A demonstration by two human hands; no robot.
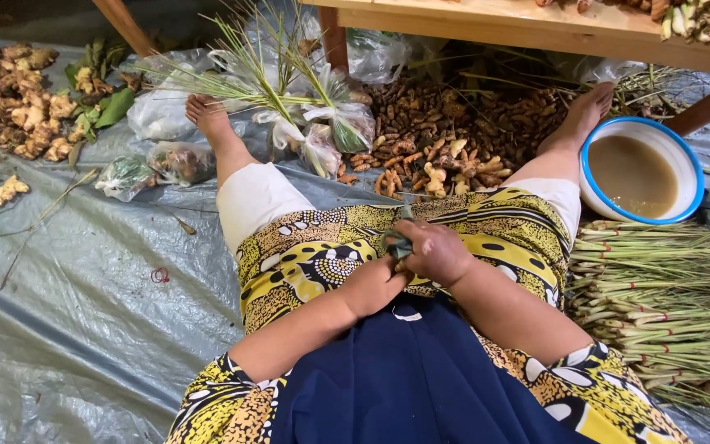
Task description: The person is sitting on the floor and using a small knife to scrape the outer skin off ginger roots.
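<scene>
Head view: both hands meet in the lap, right hand (435,251) clenched around folded green leaves (398,243), left hand (375,284) just below, its fingers hidden. Tied lemongrass bundles (659,304) lie beside; loose turmeric roots (445,136) wait beyond the fingers.

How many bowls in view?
1: a white bowl with a blue rim, holding murky liquid, on the tarp by the person's foot, beside the lemongrass stalks. Others may be hidden under the table.
</scene>
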